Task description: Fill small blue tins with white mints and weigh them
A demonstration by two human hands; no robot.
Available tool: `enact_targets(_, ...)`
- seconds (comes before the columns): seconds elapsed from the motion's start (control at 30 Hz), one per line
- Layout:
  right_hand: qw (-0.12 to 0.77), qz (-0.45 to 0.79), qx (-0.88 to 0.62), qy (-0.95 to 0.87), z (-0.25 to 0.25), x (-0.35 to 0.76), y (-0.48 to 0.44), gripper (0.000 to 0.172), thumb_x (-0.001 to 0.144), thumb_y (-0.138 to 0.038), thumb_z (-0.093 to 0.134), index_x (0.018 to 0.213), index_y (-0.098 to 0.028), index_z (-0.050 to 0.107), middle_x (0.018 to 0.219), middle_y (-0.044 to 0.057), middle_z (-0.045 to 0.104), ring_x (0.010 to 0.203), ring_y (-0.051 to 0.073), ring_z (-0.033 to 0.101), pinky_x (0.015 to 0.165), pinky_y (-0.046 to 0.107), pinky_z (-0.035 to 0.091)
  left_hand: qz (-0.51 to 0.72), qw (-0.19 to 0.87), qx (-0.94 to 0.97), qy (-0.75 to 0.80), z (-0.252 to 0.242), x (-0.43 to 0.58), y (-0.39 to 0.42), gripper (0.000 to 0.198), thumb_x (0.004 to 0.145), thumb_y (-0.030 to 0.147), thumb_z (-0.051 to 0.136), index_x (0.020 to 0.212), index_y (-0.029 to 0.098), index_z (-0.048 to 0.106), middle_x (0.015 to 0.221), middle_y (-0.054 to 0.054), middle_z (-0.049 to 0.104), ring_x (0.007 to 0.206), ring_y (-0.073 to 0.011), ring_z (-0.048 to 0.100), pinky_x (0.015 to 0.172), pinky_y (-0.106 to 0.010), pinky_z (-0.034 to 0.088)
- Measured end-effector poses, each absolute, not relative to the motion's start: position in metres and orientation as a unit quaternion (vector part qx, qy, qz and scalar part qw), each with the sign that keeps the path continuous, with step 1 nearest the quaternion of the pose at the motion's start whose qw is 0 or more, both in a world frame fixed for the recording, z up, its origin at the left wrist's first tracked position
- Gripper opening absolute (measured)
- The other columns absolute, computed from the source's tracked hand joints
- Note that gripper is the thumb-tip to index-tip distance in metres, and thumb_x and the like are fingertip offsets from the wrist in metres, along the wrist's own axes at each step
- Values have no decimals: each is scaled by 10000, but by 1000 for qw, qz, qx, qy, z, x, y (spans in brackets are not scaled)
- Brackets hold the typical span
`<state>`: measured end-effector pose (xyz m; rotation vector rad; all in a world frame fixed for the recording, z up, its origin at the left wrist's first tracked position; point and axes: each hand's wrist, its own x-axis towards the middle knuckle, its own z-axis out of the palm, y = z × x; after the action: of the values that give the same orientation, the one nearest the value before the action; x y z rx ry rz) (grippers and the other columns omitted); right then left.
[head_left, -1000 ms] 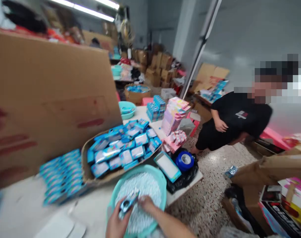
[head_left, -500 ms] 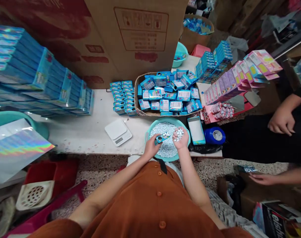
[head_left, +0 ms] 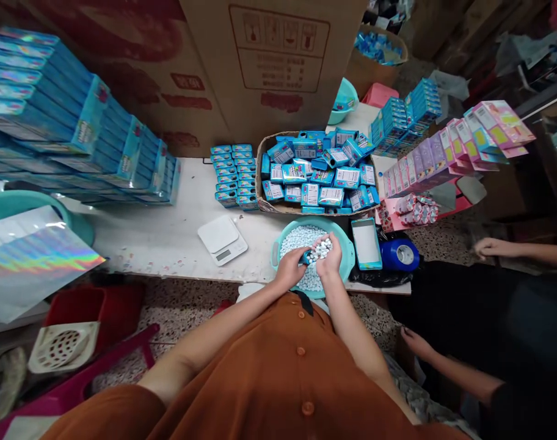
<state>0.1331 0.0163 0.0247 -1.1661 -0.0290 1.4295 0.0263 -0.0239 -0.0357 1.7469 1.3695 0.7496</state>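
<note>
White tablets (head_left: 322, 248) lay heaped in the half-cupped right hand (head_left: 331, 264), beside a small blue box (head_left: 305, 257) pinched in the left hand (head_left: 289, 271), above the teal basin (head_left: 275, 255) just below centre frame.

**Head view.** A box (head_left: 305, 257) is gripped in the left hand (head_left: 289, 269) over a basin (head_left: 350, 256) of white pellets (head_left: 301, 235). A heap of pellets is cupped in the right hand (head_left: 330, 261), just beside the box. The basin is set at the near edge of a table (head_left: 168, 229). From the basin, a scale (head_left: 222, 239) is seen at 9 o'clock, a tray (head_left: 258, 183) of blue packs (head_left: 315, 177) at 12 o'clock, and a case (head_left: 366, 243) and tape (head_left: 400, 255) at 3 o'clock. A co-worker's hand (head_left: 488, 247) is seen beyond the tape.
</note>
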Motion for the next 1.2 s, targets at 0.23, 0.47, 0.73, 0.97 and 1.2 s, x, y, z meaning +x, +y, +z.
enact_targets(0.23, 581, 597, -547, -85, 23, 129, 16, 266, 776, -433, 516, 654, -196, 502, 643, -12, 557, 569, 107, 541, 528, 232, 445, 276, 408, 673, 552, -34, 26, -22, 538, 668, 54, 535, 1179, 220, 570, 1187, -42, 633, 1116, -216, 570, 975, -356, 448)
enact_targets(0.47, 578, 638, -500, -94, 25, 125, 15, 252, 806, -408, 497, 665, -198, 501, 615, -21, 530, 539, 99, 534, 485, 215, 416, 277, 429, 641, 573, -31, 26, -20, 509, 684, 79, 568, 1176, 212, 574, 1174, -42, 644, 1079, -218, 591, 935, -334, 471)
enact_targets(0.73, 612, 528, -557, -190, 20, 125, 13, 248, 771, -376, 529, 627, -179, 574, 657, 0, 584, 660, 127, 572, 645, 248, 465, 304, 437, 640, 554, -29, 25, -19, 484, 711, 97, 593, 1178, 222, 576, 1203, -35, 631, 1120, -214, 575, 981, -343, 449)
enact_targets(0.97, 612, 533, -551, -191, 22, 120, 11, 286, 781, -409, 506, 617, -184, 573, 616, -6, 573, 592, 118, 546, 615, 248, 451, 279, 434, 640, 570, -30, 26, -19, 499, 698, 101, 599, 1184, 214, 578, 1203, -55, 630, 1123, -233, 574, 981, -364, 455)
enact_targets(1.2, 609, 511, -569, -209, 22, 121, 8, 321, 791, -426, 492, 598, -184, 572, 591, -2, 564, 583, 116, 531, 588, 239, 426, 291, 446, 633, 562, -28, 26, -20, 524, 692, 86, 583, 1195, 230, 573, 1216, -35, 625, 1140, -219, 566, 996, -351, 441)
